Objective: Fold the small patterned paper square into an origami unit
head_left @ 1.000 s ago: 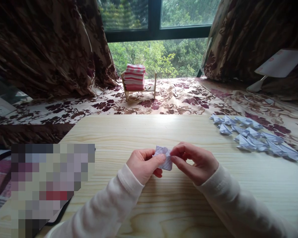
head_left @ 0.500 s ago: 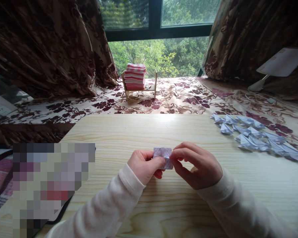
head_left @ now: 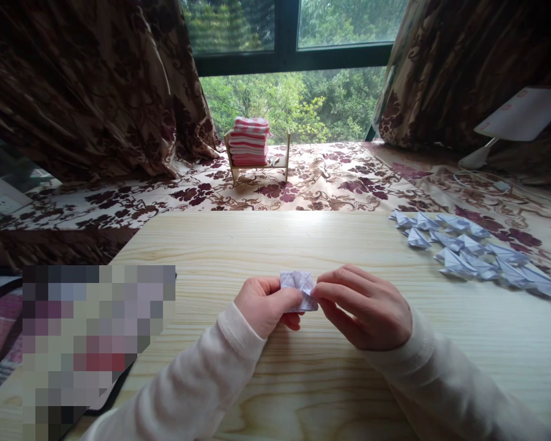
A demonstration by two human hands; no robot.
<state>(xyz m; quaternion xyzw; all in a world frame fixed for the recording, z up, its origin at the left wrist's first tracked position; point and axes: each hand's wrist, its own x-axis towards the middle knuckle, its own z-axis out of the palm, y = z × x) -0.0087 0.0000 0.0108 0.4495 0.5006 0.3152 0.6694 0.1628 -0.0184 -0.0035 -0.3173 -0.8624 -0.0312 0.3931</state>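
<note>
A small folded paper (head_left: 307, 280), pale lilac with a fine pattern, is held above the wooden table. My left hand (head_left: 262, 305) grips it from the left, thumb on top and fingers beneath. On the other side, my right hand (head_left: 370, 309) is closed in a pinch at the paper's right edge, where a fold stands slightly raised. Its fingertips touch that fold; the thumb is mostly hidden behind the fingers. To the far right lie several folded paper pieces (head_left: 459, 262), white-blue and pointed, grouped in rows.
The light wooden table (head_left: 239, 245) meets a ledge with flowered cloth (head_left: 330, 177). On that ledge stand a small wooden rack (head_left: 288, 156) with folded pink-and-white cloths (head_left: 250, 144) and a white lamp (head_left: 518, 116). A blurred-out object (head_left: 101, 331) lies at the left.
The paper and my left hand have shifted slightly left. My right fingers have drawn closer together at the paper's right edge, and a fold there now looks more raised.
</note>
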